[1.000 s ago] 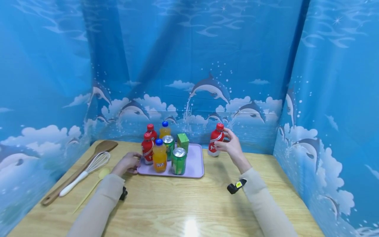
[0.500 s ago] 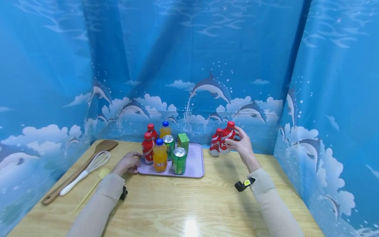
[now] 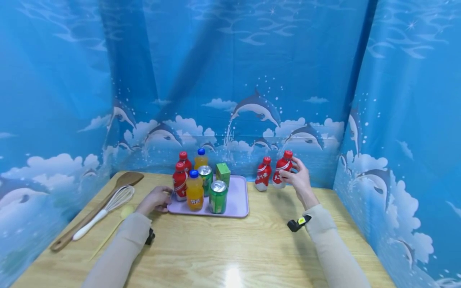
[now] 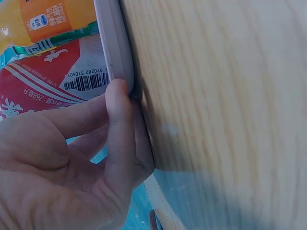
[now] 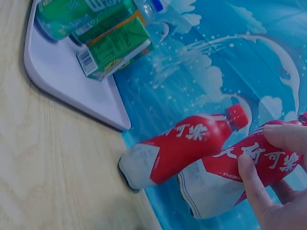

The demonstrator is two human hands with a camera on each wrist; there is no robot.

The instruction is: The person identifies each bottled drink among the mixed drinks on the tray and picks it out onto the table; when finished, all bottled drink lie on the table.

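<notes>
My right hand grips a red cola bottle with a white base, upright at the back right of the table. Just left of it stands a second red cola bottle. My left hand pinches the rim of a pale purple tray at its left end; the left wrist view shows the fingertips right on the tray wall. Aboard the tray are two red cola bottles, two orange soda bottles with blue caps, two green cans and a green drink carton.
Left of the tray lie a wooden spatula, a white-handled whisk and a yellow spoon. A blue dolphin curtain hangs round the wooden table at the back and sides.
My right hand has moved right; the red bottle in it now stands apart from the second one, which was hidden behind it at first. My left hand stays at the tray.
</notes>
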